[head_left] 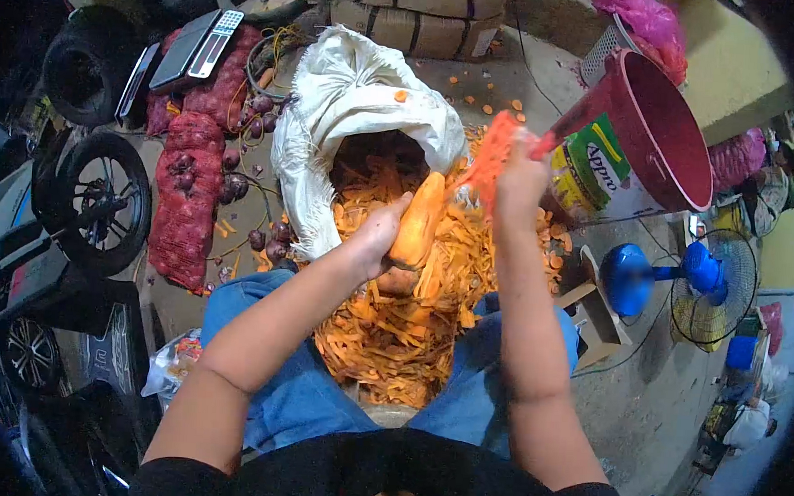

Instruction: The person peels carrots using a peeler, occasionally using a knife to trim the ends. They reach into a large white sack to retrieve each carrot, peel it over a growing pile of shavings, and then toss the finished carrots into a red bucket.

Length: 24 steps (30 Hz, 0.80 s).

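Note:
My left hand (pixel 381 234) is closed around a thick peeled carrot (pixel 421 220), tilted with its narrower end up. Just to its right, my right hand (pixel 521 178) grips a red peeler (pixel 495 154), blurred by motion; its exact shape is hard to make out. Below both hands lies a big heap of orange carrot peelings (pixel 391 339) between my knees. Behind the carrot, a white woven sack (pixel 307 152) gapes open towards me, with more peelings in its mouth.
At right stand a dark red bucket (pixel 615 170), an open cardboard box (pixel 600 324) and a blue-and-yellow fan (pixel 704 280). Red net bags of onions (pixel 186 199), a scale (pixel 191 49) and a motorbike wheel (pixel 105 194) are at left. Carrot slices litter the floor.

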### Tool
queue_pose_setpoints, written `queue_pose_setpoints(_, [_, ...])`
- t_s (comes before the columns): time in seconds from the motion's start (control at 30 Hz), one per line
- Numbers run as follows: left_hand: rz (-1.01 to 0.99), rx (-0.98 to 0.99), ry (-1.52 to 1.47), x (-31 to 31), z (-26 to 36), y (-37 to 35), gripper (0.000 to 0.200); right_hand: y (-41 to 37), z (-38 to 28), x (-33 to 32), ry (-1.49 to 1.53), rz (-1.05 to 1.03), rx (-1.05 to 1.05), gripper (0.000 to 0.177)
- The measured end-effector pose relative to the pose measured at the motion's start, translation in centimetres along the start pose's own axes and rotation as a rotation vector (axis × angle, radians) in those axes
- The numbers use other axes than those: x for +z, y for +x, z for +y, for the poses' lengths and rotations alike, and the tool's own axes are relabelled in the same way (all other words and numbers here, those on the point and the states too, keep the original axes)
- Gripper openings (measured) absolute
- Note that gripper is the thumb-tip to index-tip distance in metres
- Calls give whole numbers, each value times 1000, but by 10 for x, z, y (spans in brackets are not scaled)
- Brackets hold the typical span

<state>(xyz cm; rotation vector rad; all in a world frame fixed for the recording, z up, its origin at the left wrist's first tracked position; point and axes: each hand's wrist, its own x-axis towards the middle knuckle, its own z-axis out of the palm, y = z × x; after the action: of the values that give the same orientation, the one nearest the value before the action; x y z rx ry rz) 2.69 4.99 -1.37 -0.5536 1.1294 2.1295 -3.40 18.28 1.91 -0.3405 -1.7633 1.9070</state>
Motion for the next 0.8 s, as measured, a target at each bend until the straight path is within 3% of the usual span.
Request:
queue_pose_setpoints(0.07, [-43,36,-83,-5,-3,8,37,-21,9,6,-264,-157,-100,21])
queue_pose_setpoints(0.17, [-29,136,-73,-7,-4,11,35,-48,19,15,-329,-295,-155,21])
queue_pose_setpoints(0.27, [-43,118,2,-11,-7,17,35,-41,28,12,-490,-262,-165,21])
queue_pose_setpoints(0.3, [-44,116,3,-9,-9,16,35,-28,35,11,-438,-172,-194,21])
queue_pose_setpoints(0.37, [28,-57,281,2,-19,5,36,5,36,0,-415,18,-223,20])
queue_pose_setpoints(0.4, [-44,57,333,13,-21,-8,36,18,32,-8,-448,120,-220,20])
queue_pose_setpoints(0.47, [-143,76,182,12,-31,-5,36,34,36,-20,-476,205,-143,21])
queue_pose_setpoints(0.53, [-109,50,118,5,-20,-3,36,33,24,-16,-492,283,-78,22])
queue_pose_setpoints(0.6, [-76,25,44,-2,-10,0,36,21,10,-13,-316,75,19,24])
queue_pose_setpoints(0.63, [-46,6,6,-5,-7,1,37,14,11,-10,-424,3,-63,26])
queue_pose_setpoints(0.7, [-27,-21,-84,-1,1,-5,38,-9,6,1,-255,-181,-6,26])
queue_pose_setpoints(0.73, [-24,-19,-87,0,2,-4,38,-24,7,7,-255,-185,-5,26])
queue_pose_setpoints(0.8, [-7,54,-127,0,3,0,33,-45,13,15,-266,-284,-139,24])
